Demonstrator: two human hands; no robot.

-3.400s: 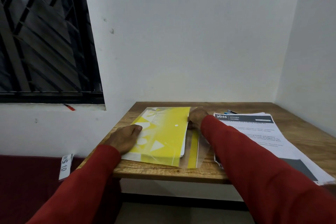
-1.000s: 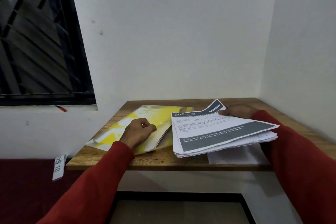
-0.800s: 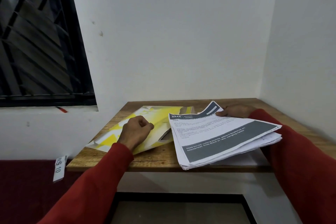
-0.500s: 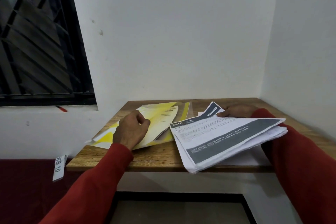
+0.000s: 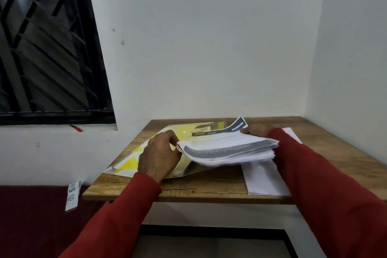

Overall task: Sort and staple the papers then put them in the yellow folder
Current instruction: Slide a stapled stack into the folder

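Setting: a small wooden counter [image 5: 209, 188] stood in a corner of white walls, with a dark barred window [image 5: 46, 48] to the left.
Yellow folder: a glossy yellow plastic folder with white triangles [image 5: 129, 163] lay on the left part of the counter, its top flap raised.
Left hand: the left hand [image 5: 160, 156], in a red sleeve [image 5: 117, 216], rested on the folder, its fingers curled together on the flap's edge beside the near corner of the papers.
Papers: a thick stack of white printed papers with grey bands [image 5: 228, 150] was held low and tilted over the folder's open right side, one top corner curling upward.
Right hand: the right hand [image 5: 256, 130] gripped the far edge of the stack, fingers clamped on it.
Loose sheets: plain white sheets [image 5: 263, 180] lay flat on the counter just right of the folder, partly under the right sleeve.
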